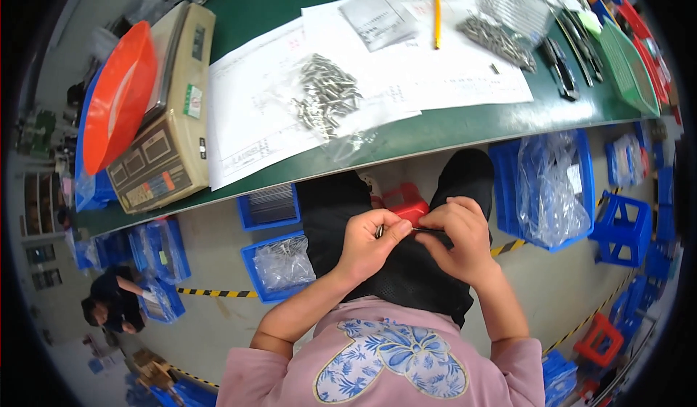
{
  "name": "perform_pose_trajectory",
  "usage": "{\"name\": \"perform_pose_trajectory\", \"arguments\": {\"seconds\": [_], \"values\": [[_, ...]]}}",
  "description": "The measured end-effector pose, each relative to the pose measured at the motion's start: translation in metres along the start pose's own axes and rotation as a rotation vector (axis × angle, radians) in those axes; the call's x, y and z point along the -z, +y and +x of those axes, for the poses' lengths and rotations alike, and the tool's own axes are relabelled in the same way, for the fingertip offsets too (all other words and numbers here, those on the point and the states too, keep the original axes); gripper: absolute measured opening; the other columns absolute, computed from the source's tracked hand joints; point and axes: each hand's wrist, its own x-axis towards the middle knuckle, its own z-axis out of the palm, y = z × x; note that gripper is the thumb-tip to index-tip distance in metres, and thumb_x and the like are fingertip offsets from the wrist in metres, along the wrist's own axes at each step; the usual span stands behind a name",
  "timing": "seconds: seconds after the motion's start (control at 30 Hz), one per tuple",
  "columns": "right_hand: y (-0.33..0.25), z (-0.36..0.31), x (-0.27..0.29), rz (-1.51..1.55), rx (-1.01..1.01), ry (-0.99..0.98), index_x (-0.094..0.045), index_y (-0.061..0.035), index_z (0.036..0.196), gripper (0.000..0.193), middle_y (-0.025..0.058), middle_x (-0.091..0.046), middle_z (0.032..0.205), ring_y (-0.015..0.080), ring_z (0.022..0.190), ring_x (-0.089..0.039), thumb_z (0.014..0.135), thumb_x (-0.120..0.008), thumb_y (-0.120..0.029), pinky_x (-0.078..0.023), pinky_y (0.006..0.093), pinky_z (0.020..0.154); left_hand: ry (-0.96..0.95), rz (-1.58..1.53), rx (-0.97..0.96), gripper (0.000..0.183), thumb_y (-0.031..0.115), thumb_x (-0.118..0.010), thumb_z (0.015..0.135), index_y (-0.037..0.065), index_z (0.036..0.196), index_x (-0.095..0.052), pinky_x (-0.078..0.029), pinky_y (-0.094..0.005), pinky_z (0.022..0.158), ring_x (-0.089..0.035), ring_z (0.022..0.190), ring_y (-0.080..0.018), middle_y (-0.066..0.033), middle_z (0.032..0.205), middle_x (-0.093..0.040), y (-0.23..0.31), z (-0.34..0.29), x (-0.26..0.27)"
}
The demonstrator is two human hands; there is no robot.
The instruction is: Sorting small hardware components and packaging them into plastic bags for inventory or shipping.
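At the upper left of your frame, an orange tray [116,95] leans against a beige weighing scale [163,116] on the green table [465,127]. White paper sheets [247,109] cover its middle, a clear bag of metal parts [327,95] on them. A yellow pencil [437,16] lies top centre. Blue crates [552,189] stand below at right.

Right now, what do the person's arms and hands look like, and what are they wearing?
Both hands, the left hand and the right hand, are bare: no gloves, and no rings or watch that I can make out. The forearms are bare too. The person wears a pink top with short sleeves ending near the elbows, and a big blue-and-white flowery butterfly shape on the front.
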Motion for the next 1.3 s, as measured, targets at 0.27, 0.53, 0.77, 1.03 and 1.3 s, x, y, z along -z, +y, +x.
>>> {"name": "perform_pose_trajectory", "arguments": {"seconds": [0.27,0.53,0.77,1.03,1.3], "values": [[0.001,0.012,-0.002,0.068,-0.061,-0.076,-0.058,-0.0063,0.079,0.013,0.0042,-0.057,0.066,0.0226,0.060,-0.053,0.068,-0.064,-0.009,-0.041,0.0364,0.075,-0.008,-0.006,-0.016,0.013,0.011,-0.059,0.081,0.000,0.074,-0.060,-0.038,-0.0177,0.056,-0.047,0.063,-0.0025,0.0006,0.069,-0.058,-0.006,0.007,0.005],[0.000,0.015,0.000,-0.015,-0.007,-0.060,-0.057,-0.0088,0.075,0.014,0.0022,-0.059,0.069,0.0196,0.065,-0.057,0.065,-0.069,-0.011,-0.043,0.0358,0.076,-0.003,0.057,0.052,0.016,0.014,-0.061,0.079,0.000,0.071,-0.061,-0.039,-0.0199,0.055,-0.048,0.061,-0.0039,-0.0004,0.065,-0.058,0.000,0.010,0.004],[0.009,0.004,-0.006,-0.087,0.046,-0.079,-0.059,-0.0104,0.076,0.012,0.0018,-0.057,0.065,0.0180,0.061,-0.056,0.069,-0.066,-0.016,-0.044,0.0334,0.073,-0.026,-0.044,0.087,0.016,0.014,-0.060,0.080,0.002,0.069,-0.059,-0.030,-0.0175,0.045,-0.041,0.051,-0.0013,0.0046,0.058,-0.049,-0.008,0.009,0.008],[0.009,0.004,-0.008,-0.074,-0.039,-0.148,-0.056,-0.0090,0.076,0.014,0.0036,-0.057,0.071,0.0206,0.066,-0.056,0.072,-0.063,-0.021,-0.042,0.0318,0.073,-0.001,-0.077,0.108,0.015,0.014,-0.059,0.081,0.003,0.071,-0.058,-0.025,-0.0167,0.040,-0.035,0.046,-0.0001,0.0055,0.058,-0.046,-0.008,0.009,0.010],[0.007,0.001,-0.005,-0.087,-0.037,-0.178,-0.053,-0.0083,0.082,0.015,0.0042,-0.057,0.074,0.0221,0.067,-0.057,0.072,-0.062,-0.015,-0.042,0.0312,0.068,-0.019,-0.100,0.142,0.015,0.015,-0.060,0.081,0.003,0.072,-0.057,-0.024,-0.0170,0.039,-0.034,0.046,-0.0001,0.0058,0.057,-0.045,-0.011,0.012,0.007]]}}
